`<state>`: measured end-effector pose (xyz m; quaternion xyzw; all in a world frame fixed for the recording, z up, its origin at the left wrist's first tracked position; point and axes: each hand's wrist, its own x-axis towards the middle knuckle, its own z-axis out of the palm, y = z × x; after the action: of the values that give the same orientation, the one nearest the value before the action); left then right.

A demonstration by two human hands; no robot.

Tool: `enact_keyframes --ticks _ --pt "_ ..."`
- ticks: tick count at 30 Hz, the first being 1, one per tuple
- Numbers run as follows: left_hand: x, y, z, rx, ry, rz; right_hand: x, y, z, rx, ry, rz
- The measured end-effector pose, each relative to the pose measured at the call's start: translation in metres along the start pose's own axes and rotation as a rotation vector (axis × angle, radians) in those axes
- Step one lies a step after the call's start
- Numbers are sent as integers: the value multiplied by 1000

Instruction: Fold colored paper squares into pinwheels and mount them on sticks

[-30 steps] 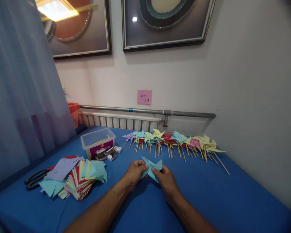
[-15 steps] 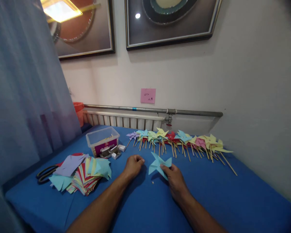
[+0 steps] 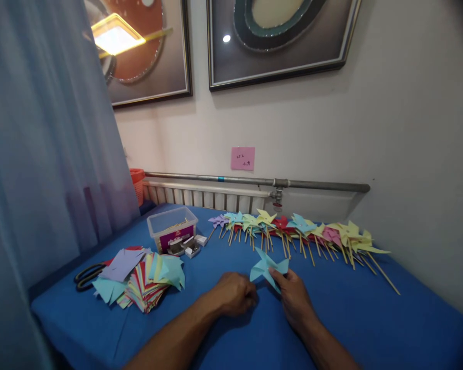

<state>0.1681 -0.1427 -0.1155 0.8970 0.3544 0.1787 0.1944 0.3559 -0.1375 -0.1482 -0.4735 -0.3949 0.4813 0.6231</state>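
Note:
My right hand (image 3: pixel 296 297) holds a light blue paper pinwheel (image 3: pixel 263 267), its thumb pressed at the middle of the folded blades. No stick shows on this pinwheel. Just left of it, my left hand (image 3: pixel 236 295) is low over the blue cloth with fingers curled down and together. Whatever those fingers hold or touch is hidden. Behind both hands lies a long row of finished pinwheels (image 3: pixel 281 224) on wooden sticks, in yellow, blue, red, pink and purple.
Left on the blue-covered table (image 3: pixel 123 334) lie a fanned stack of coloured paper (image 3: pixel 148 285) and black-handled scissors (image 3: pixel 85 277). Behind them stand a clear plastic tub (image 3: pixel 173 223) with sticks and small open boxes (image 3: pixel 192 247). A curtain (image 3: pixel 54 133) hangs at left; a pipe (image 3: pixel 327 185) runs along the wall.
My left hand has moved right and nearer, to where a small shiny piece lay on the cloth; that piece is now out of sight. The right hand still holds the pinwheel. The view shifted slightly.

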Motion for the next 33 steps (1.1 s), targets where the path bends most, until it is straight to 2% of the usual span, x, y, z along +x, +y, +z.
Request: enact_keyframes --ticks 4,10,14,18,20,23,25,27,30,33 --pt "0 -3 -4 103 16 -46 -1 -2 1 -1 -43 36" --pt "-5 -19 -24 197 51 -260 -9 -12 -1 47 -105 53" --pt "-8 -25 -32 167 72 -310 -11 -11 -2 65 -126 45" --pt "-7 -27 -31 103 83 -349 -11 -10 -1 37 -112 31" --pt "-6 -28 -31 94 140 -380 -12 -13 0 6 -122 38" --pt "-5 -32 -39 60 359 -419 -12 -15 2 -44 -131 57" --pt "-7 -37 -55 53 532 -454 -11 -14 2 -54 -118 54" --pt "-11 -46 -80 118 639 -517 -9 -12 2 -50 -125 41" --pt "-17 -70 -130 347 673 -665 -6 -8 2 -57 -143 12" --pt "-19 -101 -177 426 541 -819 -6 -6 2 -56 -168 -11"
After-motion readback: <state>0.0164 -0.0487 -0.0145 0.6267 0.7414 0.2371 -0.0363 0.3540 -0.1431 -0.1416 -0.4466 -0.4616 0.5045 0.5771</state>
